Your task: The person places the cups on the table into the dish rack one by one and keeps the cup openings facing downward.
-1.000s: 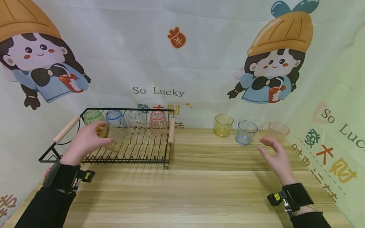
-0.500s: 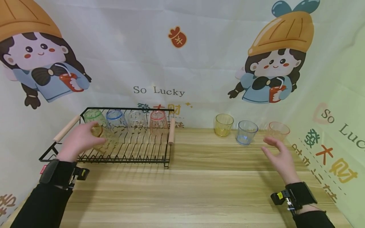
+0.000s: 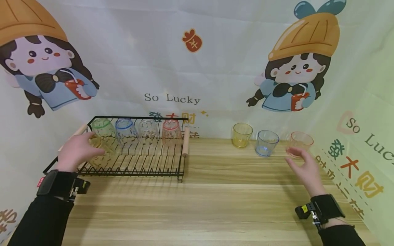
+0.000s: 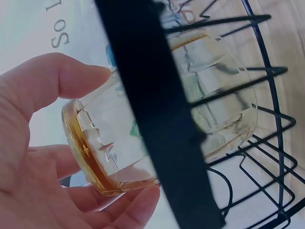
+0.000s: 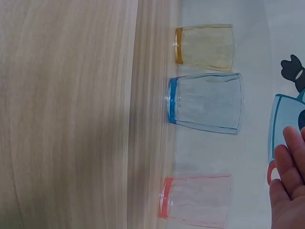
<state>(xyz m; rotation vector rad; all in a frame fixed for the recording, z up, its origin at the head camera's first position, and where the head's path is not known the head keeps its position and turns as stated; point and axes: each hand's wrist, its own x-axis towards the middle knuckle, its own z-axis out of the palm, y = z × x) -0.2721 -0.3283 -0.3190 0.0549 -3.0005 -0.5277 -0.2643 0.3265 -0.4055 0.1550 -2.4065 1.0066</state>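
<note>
My left hand (image 3: 75, 152) holds an upside-down yellow glass (image 4: 102, 138) at the left front of the black wire dish rack (image 3: 135, 174). In the left wrist view, thumb and fingers grip it around its thick amber base, and its mouth points down among the rack's wires. A dark rack bar crosses in front of it there. At the right, my right hand (image 3: 307, 172) is held in the air with fingers loosely spread, holding nothing. It is nearest to a pink glass (image 3: 302, 138), which overlaps the fingertips in the head view.
Upturned green (image 3: 103, 127), blue (image 3: 125, 130), clear (image 3: 148, 131) and red glasses (image 3: 171, 131) line the rack's back row. An upright blue glass (image 3: 266, 144) and another yellow glass (image 3: 242, 136) stand left of the pink one. A printed cloth (image 3: 215, 68) hangs behind.
My left hand has moved left and slightly down with the yellow glass, to the rack's left front. The right hand has drifted slightly right, still holding nothing.
</note>
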